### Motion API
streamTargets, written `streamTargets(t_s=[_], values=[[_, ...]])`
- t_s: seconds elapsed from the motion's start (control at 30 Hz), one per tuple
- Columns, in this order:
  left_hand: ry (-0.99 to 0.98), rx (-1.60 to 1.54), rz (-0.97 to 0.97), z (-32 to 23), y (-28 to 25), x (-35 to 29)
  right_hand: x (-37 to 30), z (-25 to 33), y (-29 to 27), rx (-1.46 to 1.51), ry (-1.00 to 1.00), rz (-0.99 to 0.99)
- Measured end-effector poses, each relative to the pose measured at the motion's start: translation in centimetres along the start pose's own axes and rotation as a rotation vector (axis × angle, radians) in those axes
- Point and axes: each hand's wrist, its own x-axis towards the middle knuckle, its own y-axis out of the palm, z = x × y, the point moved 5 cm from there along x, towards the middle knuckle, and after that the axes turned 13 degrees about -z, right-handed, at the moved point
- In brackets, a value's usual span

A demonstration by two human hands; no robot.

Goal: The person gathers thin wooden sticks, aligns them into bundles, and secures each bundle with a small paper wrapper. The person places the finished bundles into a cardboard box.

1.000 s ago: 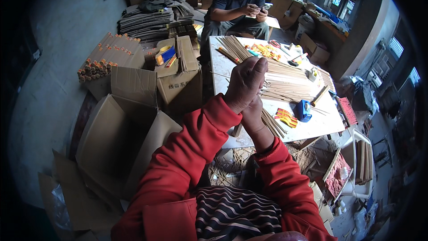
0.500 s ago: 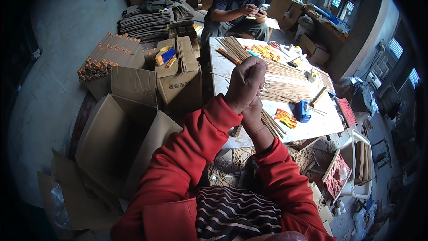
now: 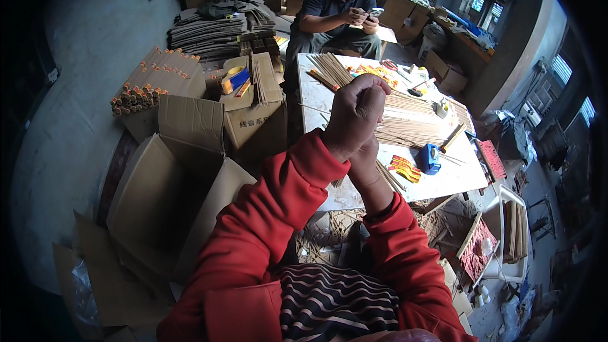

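Observation:
My left hand (image 3: 354, 117) is closed in a fist above the near left part of the white table (image 3: 437, 187). Right behind and below it, my right hand (image 3: 364, 158) is closed too, its fingers mostly covered by the left. What the two hands grip, if anything, is hidden. Thin brown sticks (image 3: 411, 125) lie in a wide layer beyond them, and a bundle of sticks (image 3: 329, 69) rests near the far left corner. Red and yellow paper bands (image 3: 404, 168) lie beside a blue tape dispenser (image 3: 430, 159) to the right.
An open cardboard box (image 3: 149, 196) stands at left, with stacked wrapped bundles (image 3: 149, 82) and a closed carton (image 3: 256, 130) behind it. Across the table a seated person (image 3: 335, 12) holds a phone (image 3: 376, 12). A white plastic bin (image 3: 520, 266) with sticks is at right.
Both closed hands have shifted slightly right and upward together. The things on the table look unchanged.

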Motion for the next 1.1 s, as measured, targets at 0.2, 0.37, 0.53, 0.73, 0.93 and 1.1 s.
streamTargets(t_s=[0.2,0.37,0.53,0.73,0.93,1.1], values=[[-0.598,-0.144,-0.048,3.3,-1.1,-1.5,-1.0,-0.8,0.8,-0.091,0.113,0.006],[-0.554,-0.055,-0.001,3.0,-1.0,-1.4,-1.0,-0.5,0.5,-0.074,0.050,-0.037],[-0.328,0.043,0.047,2.6,-0.8,-1.3,-0.8,0.4,0.4,-0.131,-0.003,-0.073],[-0.287,0.073,0.047,2.6,-0.8,-1.4,-1.4,-1.2,0.7,0.004,0.148,-0.079],[-0.185,0.287,0.096,1.8,-0.7,-1.1,-1.3,-1.1,0.6,-0.018,0.152,-0.042],[0.279,0.409,0.116,1.2,-0.8,-1.1,-1.3,-0.2,0.6,-0.090,0.004,-0.055]])
